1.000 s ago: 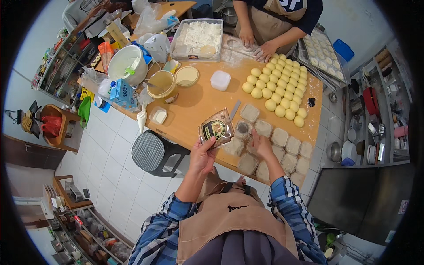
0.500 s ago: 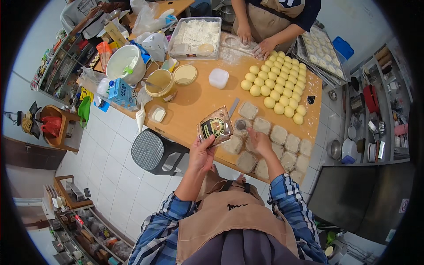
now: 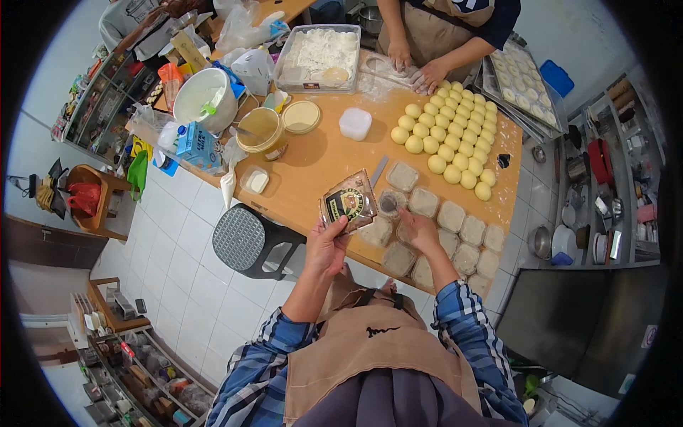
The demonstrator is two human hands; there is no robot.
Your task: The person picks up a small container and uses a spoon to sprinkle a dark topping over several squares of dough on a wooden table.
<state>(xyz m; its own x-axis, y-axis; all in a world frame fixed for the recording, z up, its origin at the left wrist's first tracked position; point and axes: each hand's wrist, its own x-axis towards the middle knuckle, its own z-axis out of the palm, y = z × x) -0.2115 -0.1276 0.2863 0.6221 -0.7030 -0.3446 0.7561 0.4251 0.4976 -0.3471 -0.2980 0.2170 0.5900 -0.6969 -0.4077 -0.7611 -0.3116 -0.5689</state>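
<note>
My left hand is closed on the lower edge of a brown foil packet with a dark label, tilted above the table's near edge. My right hand is closed round what looks like a small round strainer; its handle is hidden by my fingers. The dark bowl of the strainer sits over one of several squarish pale pieces with greyish-brown tops, set in rows at the table's near right. Whether these are boxes or cakes is hard to tell.
Rows of round yellow dough balls stand beyond. Across the wooden table, a co-worker's hands press on a floured patch. A flour tub, an open bucket and a white mixing bowl stand left. A grey stool is below.
The view has shifted slightly, so the table's things appear a little lower and to the right. Both my hands keep their holds and nearly the same places.
</note>
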